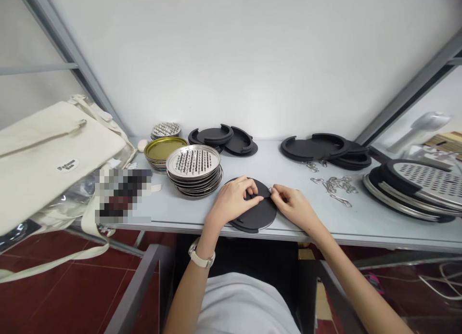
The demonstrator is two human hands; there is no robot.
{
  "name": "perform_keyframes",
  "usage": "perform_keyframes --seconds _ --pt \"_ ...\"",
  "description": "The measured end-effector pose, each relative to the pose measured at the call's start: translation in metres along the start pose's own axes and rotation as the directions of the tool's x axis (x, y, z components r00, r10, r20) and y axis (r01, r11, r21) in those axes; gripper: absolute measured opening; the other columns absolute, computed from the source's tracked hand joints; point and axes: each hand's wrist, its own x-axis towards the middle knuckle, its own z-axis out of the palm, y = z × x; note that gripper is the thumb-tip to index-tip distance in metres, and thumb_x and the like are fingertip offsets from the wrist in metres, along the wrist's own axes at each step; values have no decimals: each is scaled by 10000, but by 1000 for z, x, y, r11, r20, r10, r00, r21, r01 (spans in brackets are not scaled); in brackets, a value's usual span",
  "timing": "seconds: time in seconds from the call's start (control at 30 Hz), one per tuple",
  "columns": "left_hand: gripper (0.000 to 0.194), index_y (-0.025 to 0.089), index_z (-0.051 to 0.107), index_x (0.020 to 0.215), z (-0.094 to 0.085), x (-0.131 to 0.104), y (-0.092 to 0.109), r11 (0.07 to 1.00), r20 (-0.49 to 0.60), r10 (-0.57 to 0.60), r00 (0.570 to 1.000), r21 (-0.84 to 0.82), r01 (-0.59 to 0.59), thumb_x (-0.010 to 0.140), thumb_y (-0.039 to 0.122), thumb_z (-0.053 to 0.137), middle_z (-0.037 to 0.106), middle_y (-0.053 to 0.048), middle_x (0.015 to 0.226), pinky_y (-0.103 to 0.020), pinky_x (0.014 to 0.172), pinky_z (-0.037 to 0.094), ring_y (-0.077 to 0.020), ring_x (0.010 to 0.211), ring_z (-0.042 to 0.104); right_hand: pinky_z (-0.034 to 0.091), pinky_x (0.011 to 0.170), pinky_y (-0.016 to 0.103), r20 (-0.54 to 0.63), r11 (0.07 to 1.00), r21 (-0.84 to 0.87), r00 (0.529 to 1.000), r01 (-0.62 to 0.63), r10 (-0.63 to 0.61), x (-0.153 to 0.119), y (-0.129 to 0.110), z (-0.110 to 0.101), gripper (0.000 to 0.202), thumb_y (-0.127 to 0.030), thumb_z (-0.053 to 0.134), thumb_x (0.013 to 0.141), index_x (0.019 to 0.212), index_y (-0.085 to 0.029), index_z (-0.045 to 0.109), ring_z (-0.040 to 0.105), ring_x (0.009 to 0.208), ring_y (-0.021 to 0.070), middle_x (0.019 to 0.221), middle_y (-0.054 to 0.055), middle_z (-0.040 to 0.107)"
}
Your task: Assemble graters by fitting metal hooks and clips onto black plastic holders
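Two overlapping black round plates (254,216) lie at the table's front edge, one partly over the other. My left hand (236,199) rests on them from the left, its fingers curled and its thumb pointing right over the upper plate. At their right edge, my right hand (292,206) pinches a small silver metal clip (270,190) between thumb and forefinger. Most of that clip is hidden by the fingertips. Several loose silver wire clips (335,184) are scattered to the right of my right hand.
Left of my hands stand stacked round metal graters (194,163) and gold-coloured lids (164,148). Black rimmed holders (314,146) lie along the wall. Black-framed graters (426,185) are piled at right. A cream bag (54,146) fills the left side.
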Motion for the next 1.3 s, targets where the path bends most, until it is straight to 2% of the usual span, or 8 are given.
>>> perform_keyframes --seconds 0.77,0.97,1.13,1.3 --pt "146 227 587 823 1 1 -2 1000 6 -1 1000 15 1 814 355 657 591 44 850 -251 671 422 -87 664 515 256 504 241 -38 999 -27 999 29 -30 -3 -4 0 312 -304 425 876 602 -207 312 327 482 90 511 -60 330" --pt "125 227 566 863 -1 1 0 996 19 40 999 80 -42 848 342 613 589 26 879 -262 695 418 -114 736 536 269 515 237 -155 998 33 986 61 -55 -8 -3 -1 314 -291 404 908 627 -213 287 327 491 94 531 -59 306" --pt "133 230 555 865 0 1 -1 997 23 36 999 71 -37 841 342 623 585 32 879 -260 695 416 -110 721 527 286 530 246 -42 1000 7 999 13 -13 -2 -1 1 328 -355 386 950 657 -213 340 368 499 108 538 -53 373" --pt "135 229 561 862 0 1 0 998 27 22 999 61 -23 838 346 622 586 28 875 -263 693 421 -110 711 527 292 541 252 -20 1000 3 1000 21 -21 0 -2 0 331 -374 368 964 673 -215 362 390 501 115 541 -51 391"
